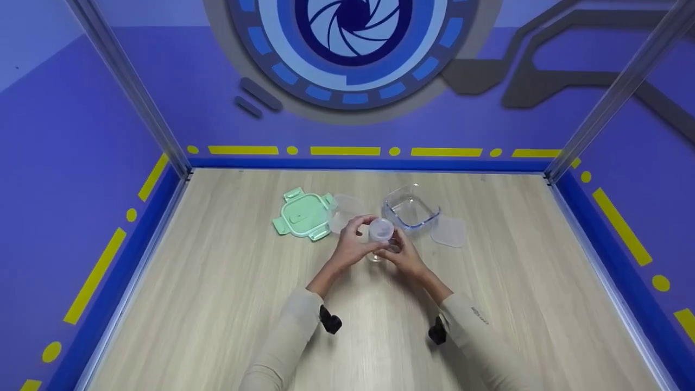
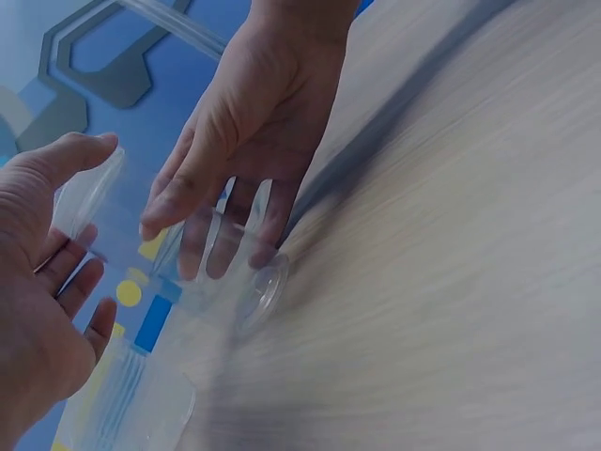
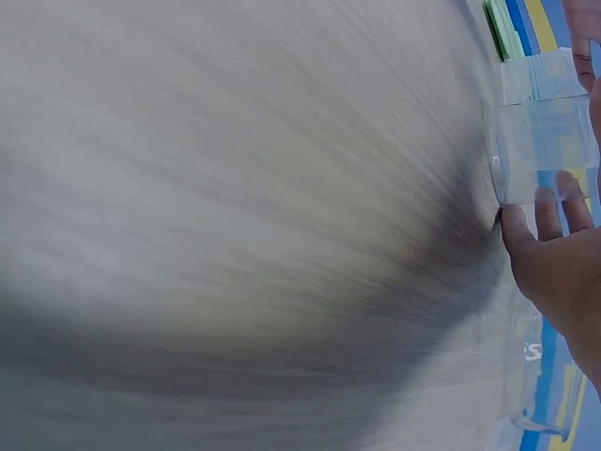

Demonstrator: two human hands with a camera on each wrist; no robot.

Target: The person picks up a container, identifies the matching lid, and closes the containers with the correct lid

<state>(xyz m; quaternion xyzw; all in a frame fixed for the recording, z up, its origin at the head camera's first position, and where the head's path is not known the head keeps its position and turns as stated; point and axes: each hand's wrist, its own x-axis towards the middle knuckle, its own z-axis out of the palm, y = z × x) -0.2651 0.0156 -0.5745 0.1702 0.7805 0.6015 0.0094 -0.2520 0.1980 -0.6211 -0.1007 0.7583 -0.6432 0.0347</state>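
Observation:
My left hand (image 1: 353, 247) pinches a clear round lid (image 1: 381, 229) by its edge, the thumb at the near side and the fingers round the far side. Just below the lid is a small clear jar (image 2: 221, 277), which my right hand (image 1: 407, 258) grips from the side. In the left wrist view a gap shows between the lid and the jar's top, and the lid is tilted. The jar (image 3: 540, 141) stands upright close over the tabletop in the right wrist view, with the fingers of the right hand (image 3: 563, 272) along its wall.
A green lid with side clips (image 1: 305, 214) lies at the back left, beside a translucent piece (image 1: 343, 209). Behind the right hand stands a square clear container (image 1: 433, 217). A translucent flat square (image 1: 449, 232) lies to its right. Blue panels (image 1: 347, 138) border the table.

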